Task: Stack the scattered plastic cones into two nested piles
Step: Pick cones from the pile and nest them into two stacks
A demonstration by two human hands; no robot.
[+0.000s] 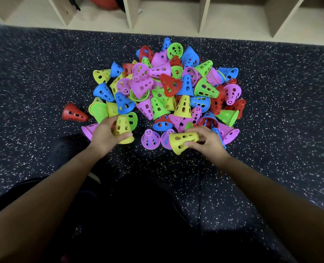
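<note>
Head view: dark rubbery floor [34,73] with white speckles, filling most of the frame. Pale wooden shelf unit [130,14] along the far edge, split by upright dividers into open compartments. Red ball [104,1] in the second compartment from the left, top cut off by the frame; something dark [73,2] hanging just beside it, too cropped to tell what.

Heap of cones [166,86] mid-floor, just short of the shelf unit: red, blue, green, yellow and purple, all with holes, lying every way, loose and not nested. Lone red cone [73,112] on its side just off the heap's left edge. Two purple cones [149,139] upright at the near edge, between the hands.

Left hand [108,133] wrapped round an upright yellow cone [122,128], wide rim down, at the heap's near-left corner; cannot tell whether rim on floor or just above.

Right hand [208,141] pinching a second yellow cone [182,141] by its narrow end, thumb under, fingers over; cone tipped sideways, wide mouth pointing near-left, at the heap's near-right edge.

Dark clothing [138,215] at bottom of frame.
</note>
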